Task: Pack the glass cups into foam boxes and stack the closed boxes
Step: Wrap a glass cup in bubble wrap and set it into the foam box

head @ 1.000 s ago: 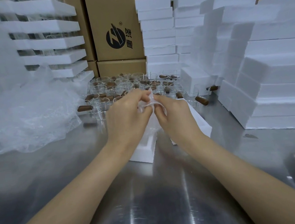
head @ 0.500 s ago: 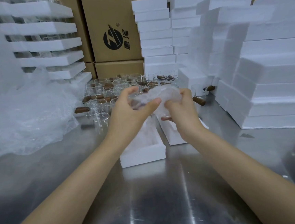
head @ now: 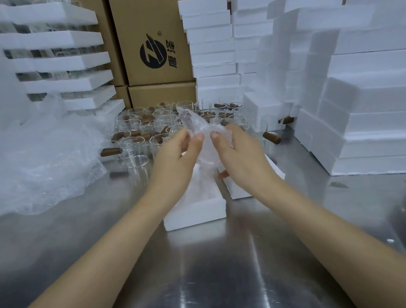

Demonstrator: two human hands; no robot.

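A person's two bare forearms reach forward from the near edge over a shiny steel table (head: pixel 220 275). Between the hands, held up in the air, is a small bundle of clear bubble wrap (head: pixel 201 132). The left hand (head: pixel 178 158) pinches its left edge between thumb and curled fingers. The right hand (head: pixel 240 155) curls round its right side, with the thumb on the near face and one fingertip showing underneath. The two thumbs almost touch.

Over the last second the bundle has come up. It was first pinched low over the foam, then lifted flat between the hands. It is now tipped, with a loose peak of wrap pointing up and away to the far left. The wrap is cloudy, so what is inside cannot be seen plainly, but it is probably a glass cup being wrapped.

Directly under the hands lies an open white foam box (head: pixel 195 214), hollow side up. A second white foam piece (head: pixel 237 191) sits just beside it on the right. The bundle looks nearly ready to go into the box, with closing and stacking yet to be done.

Farther back at centre stands a crowd of unwrapped clear glass cups with brown wooden handles (head: pixel 146 131). A heap of loose bubble wrap (head: pixel 38 163) lies at the left. Tall stacks of white foam boxes (head: pixel 377 114) rise at the right and far centre. Brown cardboard cartons (head: pixel 153 23) stand behind.
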